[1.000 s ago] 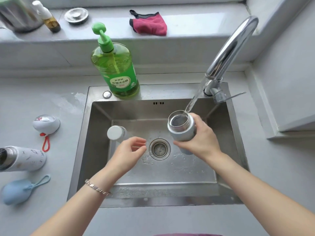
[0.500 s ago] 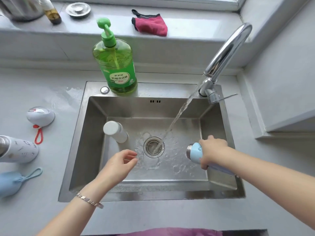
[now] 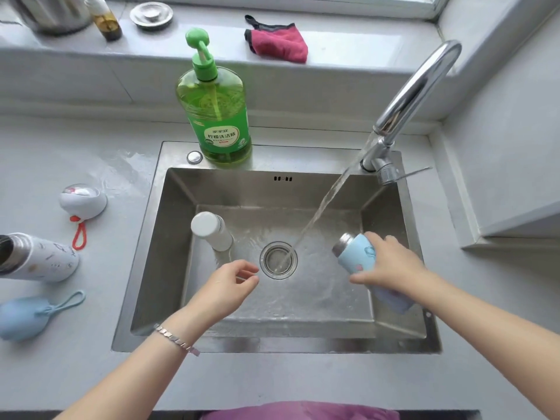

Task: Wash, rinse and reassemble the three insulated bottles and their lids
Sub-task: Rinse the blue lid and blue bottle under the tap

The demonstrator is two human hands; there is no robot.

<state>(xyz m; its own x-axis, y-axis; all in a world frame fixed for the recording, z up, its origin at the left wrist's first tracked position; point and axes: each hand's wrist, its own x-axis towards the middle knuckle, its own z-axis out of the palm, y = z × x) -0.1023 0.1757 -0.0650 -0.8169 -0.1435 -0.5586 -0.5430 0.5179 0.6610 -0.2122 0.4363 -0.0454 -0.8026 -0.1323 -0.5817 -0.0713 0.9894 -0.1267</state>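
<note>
Now the right hand (image 3: 391, 263) has its grip wrapped round the blue bottle (image 3: 354, 256), which is tilted with its steel rim toward the drain (image 3: 268, 262), low over the right side of the sink (image 3: 157, 253). The left hand (image 3: 228, 284) hovers beside the drain, grip loose, holding nothing. A white bottle (image 3: 212, 230) stands in the sink; a patterned bottle (image 3: 42, 259) lies on the tabletop (image 3: 91, 374).

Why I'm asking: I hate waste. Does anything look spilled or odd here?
The faucet runs unused: its stream falls straight into the drain, missing the blue bottle the right hand holds beside it. Water is also pooled on the counter left of the sink.
</note>
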